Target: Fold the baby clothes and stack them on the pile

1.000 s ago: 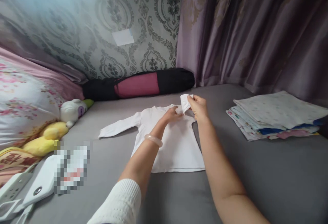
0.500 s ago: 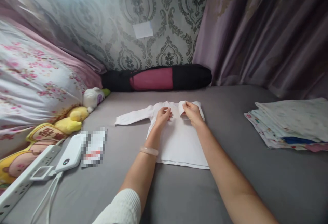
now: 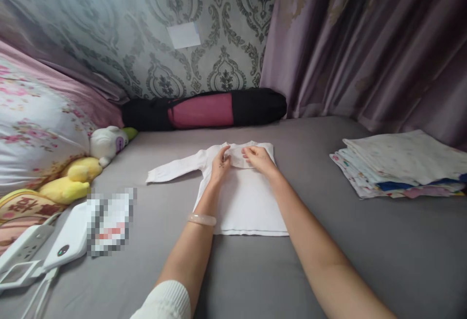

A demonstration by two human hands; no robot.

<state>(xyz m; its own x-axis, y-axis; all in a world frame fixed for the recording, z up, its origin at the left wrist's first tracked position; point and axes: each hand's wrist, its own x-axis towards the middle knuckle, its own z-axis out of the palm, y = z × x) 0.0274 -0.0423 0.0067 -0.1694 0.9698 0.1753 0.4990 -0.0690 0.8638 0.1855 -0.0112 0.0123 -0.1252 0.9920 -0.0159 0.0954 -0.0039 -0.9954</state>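
Head cam, shirt: one white long-sleeved shirt (image 3: 251, 202), laid flat on the grey bedsheet (image 3: 365, 251), hem toward the person, both hands up at its chest.
Sleeves: two. Half a second ago the right-hand one was bunched near its shoulder; now that folded sleeve (image 3: 238, 158) lies across the chest. So one side's tucked in, and the outstretched sleeve (image 3: 175, 167) still sticks out left.
Left hand: the left hand (image 3: 221, 164) is partly curled by the folded sleeve's end; can't tell if it's gripping cloth.
Right hand: the right hand (image 3: 260, 159) has its fingertips bent close together on that same sleeve; honestly can't tell if they're pinching it.
Bangle: just one bangle (image 3: 202, 219), left wrist.
Cloth stack: one stack of folded cloths (image 3: 404, 163), right side, layers too merged to count.
Gadgets: one power bank (image 3: 71, 236), one power strip (image 3: 27, 248).
Long bag: one black-and-magenta bag (image 3: 200, 110) by the wall.
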